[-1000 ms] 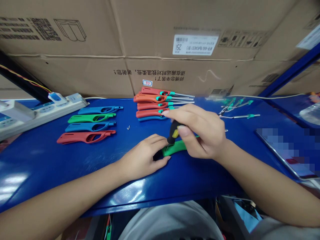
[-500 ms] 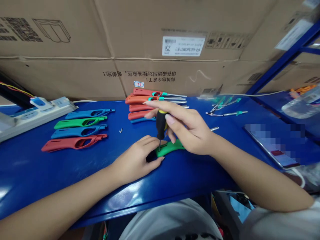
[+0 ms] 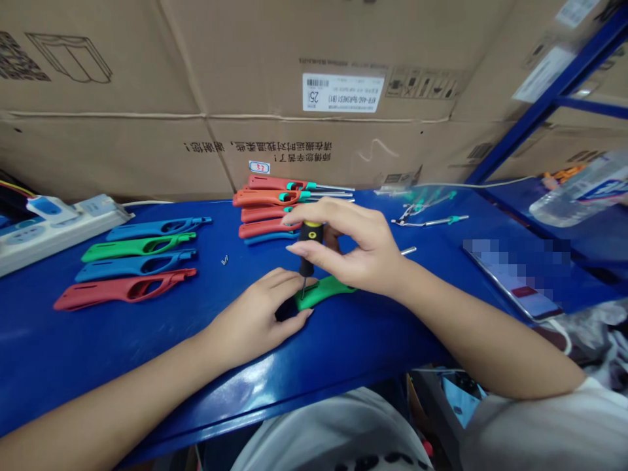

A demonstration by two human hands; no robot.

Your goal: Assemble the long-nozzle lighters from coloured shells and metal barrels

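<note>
A green stick lighter (image 3: 324, 292) lies on the blue table in front of me. My left hand (image 3: 258, 311) pins its handle end, fingers on the far edge and thumb on the near side. My right hand (image 3: 370, 245) grips a black and yellow screwdriver (image 3: 307, 256) by its handle, nearly upright. Its tip meets the lighter close to that end; whether a screw sits there is too small to see. The right hand hides part of the lighter, and a metal tube end (image 3: 409, 250) shows beyond it. A few tiny screws (image 3: 224, 260) lie left of the hands.
Behind my hands is a stack of red lighters (image 3: 267, 197). Red, blue and green casings (image 3: 142, 264) lie in a row at left, beside a power strip (image 3: 59, 226). Right are metal tube parts (image 3: 432, 221), a phone (image 3: 515, 281) and a plastic bottle (image 3: 581, 196). Cardboard (image 3: 275, 78) walls the back.
My view has turned slightly, so everything sits further left. The right fingers have shifted around the screwdriver handle, while its tip stays at the same spot on the green lighter. The left hand keeps its hold.
</note>
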